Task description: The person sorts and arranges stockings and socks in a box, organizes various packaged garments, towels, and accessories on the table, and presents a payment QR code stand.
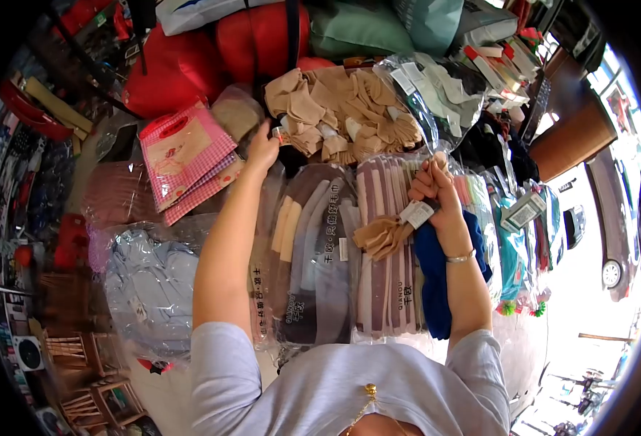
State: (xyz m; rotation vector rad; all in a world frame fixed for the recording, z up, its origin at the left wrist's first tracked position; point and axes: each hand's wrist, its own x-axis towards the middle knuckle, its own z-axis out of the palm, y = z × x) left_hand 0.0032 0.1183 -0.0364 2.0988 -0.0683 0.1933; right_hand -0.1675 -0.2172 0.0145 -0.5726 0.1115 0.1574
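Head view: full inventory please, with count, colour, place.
Folded fabric pile: many pieces, tan, beyond the hands
Labelled fabric bundle: 1, tan, on the striped pack by right hand
Striped pack: 1, purple and pale, centre
Towel pack: 1, brown and grey, left of striped pack
Cloth: 1, blue, by right forearm
Checked items: overlapping, pink, left
Bagged garment: count unclear, pale blue, near left
Large bundles: at least 2, red, far side
Cushion-like bundle: 1, green, far side
Wooden stools: at least 2, brown, lower left
Car: 1, grey, far right
Edge clutter: uncounted, mixed, too small
Bracelet: 1, silvery, right wrist
Left hand: 1, beside the pile
Right hand: 1, fingers curled
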